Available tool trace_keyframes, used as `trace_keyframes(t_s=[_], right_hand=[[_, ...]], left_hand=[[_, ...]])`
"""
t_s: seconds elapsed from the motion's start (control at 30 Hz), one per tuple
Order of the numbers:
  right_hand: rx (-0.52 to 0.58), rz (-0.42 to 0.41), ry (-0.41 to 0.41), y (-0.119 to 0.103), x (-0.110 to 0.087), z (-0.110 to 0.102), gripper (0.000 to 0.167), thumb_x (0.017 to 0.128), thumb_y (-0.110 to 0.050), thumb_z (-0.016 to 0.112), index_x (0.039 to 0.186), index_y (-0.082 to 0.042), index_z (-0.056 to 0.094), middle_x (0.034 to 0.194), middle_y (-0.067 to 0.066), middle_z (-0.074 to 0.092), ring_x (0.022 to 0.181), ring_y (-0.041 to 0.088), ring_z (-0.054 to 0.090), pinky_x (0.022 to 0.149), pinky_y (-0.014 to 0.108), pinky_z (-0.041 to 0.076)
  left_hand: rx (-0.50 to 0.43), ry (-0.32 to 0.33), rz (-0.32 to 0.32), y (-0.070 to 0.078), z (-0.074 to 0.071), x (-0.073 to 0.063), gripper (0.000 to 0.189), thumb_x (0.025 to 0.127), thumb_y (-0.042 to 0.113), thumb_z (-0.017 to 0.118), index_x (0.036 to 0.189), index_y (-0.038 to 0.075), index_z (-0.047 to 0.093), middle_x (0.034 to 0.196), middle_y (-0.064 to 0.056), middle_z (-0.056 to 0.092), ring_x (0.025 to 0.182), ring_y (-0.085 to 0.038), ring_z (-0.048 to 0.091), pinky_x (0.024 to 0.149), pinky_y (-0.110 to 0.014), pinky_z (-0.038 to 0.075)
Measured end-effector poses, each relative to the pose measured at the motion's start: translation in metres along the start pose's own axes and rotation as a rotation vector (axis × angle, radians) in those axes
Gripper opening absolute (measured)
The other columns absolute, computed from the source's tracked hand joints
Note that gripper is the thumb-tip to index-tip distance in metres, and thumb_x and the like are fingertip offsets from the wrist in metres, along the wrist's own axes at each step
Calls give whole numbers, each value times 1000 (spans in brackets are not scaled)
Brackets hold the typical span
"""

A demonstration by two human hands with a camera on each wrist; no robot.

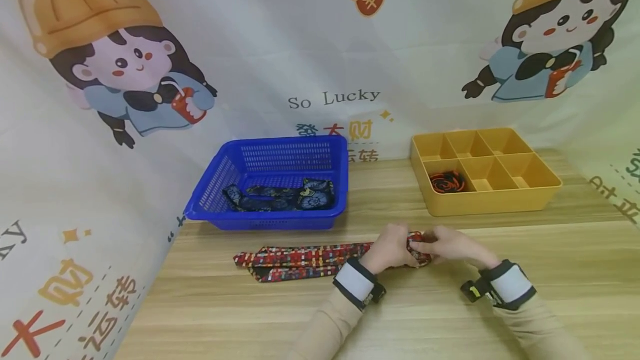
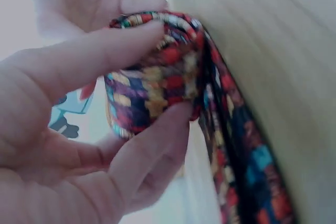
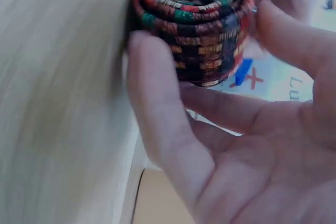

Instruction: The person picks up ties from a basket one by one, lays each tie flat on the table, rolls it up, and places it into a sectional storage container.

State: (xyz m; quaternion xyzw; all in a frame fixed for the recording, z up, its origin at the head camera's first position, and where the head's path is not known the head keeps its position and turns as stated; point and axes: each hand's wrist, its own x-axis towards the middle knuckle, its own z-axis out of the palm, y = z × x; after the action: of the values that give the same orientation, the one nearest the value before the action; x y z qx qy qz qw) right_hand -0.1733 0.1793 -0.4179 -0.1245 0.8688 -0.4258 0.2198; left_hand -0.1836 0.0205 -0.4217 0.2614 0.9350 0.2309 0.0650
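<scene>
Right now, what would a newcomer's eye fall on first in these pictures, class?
Probably the multicoloured checked necktie in the middle foreground, its rolled right end held between the left grip and the right grip. Behind it stand the vivid blue perforated basket, left, and the yellow six-compartment box, right.

Your table (image 1: 425, 315), light wood-grain: blue basket (image 1: 280, 222), back L; yellow box (image 1: 495, 203), 6 compts., back R, apart from basket; flat length of tie (image 1: 310, 257) nearer you, approx. parallel w/ basket's front edge.
</scene>
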Motion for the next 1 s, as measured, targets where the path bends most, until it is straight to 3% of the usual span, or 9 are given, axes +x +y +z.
trace_keyframes(t_s=[0.07,0.17,0.27,0.4,0.53,0.67,0.8,0.9,1.0], right_hand=[[63,8,-37,-1,-1,-2,41,95,-24,57,111,14,58,96,14,67,84,15,64,73,31,56],[44,24,4,-2,0,-2,38,93,-21,57,107,14,59,92,15,67,80,15,64,70,31,56],[-20,42,77,-3,1,0,32,88,-19,60,97,12,60,83,13,65,71,14,62,62,29,55],[-113,59,161,-3,0,-1,29,83,-19,62,89,9,62,79,13,64,64,14,61,56,27,53],[-297,132,240,-4,-4,-8,30,82,-25,65,83,5,60,74,10,60,61,16,55,51,28,46],[-451,168,265,-9,-7,-9,46,81,-29,69,97,11,54,80,18,59,69,26,56,56,35,46],[-491,104,287,-10,-4,1,61,77,-30,74,111,13,46,88,25,61,72,29,59,60,39,49],[-463,37,292,-7,-4,2,57,77,-32,76,103,10,47,80,19,59,67,24,55,55,34,45],[-378,-5,221,-3,-7,-7,43,83,-32,72,91,6,54,70,7,54,61,16,49,52,27,38]], left_hand=[[-34,-32,-49,-1,0,1,46,61,13,88,93,2,58,90,-7,62,77,-13,54,65,-18,43],[-56,-68,-92,-2,1,1,51,62,13,87,100,3,53,96,-6,58,86,-14,54,73,-19,45],[-43,-94,-78,-5,-1,1,57,65,18,86,108,4,51,104,-7,59,96,-17,57,81,-21,47],[55,-124,-79,-11,-6,-2,63,67,28,86,115,7,53,113,-7,62,107,-21,58,91,-25,44],[146,-166,-111,-16,-8,-3,62,68,34,85,118,11,56,119,-6,62,114,-24,55,97,-29,40],[150,-173,-76,-14,-8,-2,66,72,39,82,126,13,54,127,-6,59,119,-26,53,96,-34,45],[163,-105,18,-5,-3,-1,71,76,46,76,133,13,51,134,-7,55,124,-27,50,99,-41,43],[140,-27,101,0,2,1,65,78,41,77,129,8,55,127,-9,60,116,-22,56,96,-30,45],[75,19,146,1,6,2,53,76,26,80,119,4,61,111,-7,66,92,-12,63,75,-14,48]])
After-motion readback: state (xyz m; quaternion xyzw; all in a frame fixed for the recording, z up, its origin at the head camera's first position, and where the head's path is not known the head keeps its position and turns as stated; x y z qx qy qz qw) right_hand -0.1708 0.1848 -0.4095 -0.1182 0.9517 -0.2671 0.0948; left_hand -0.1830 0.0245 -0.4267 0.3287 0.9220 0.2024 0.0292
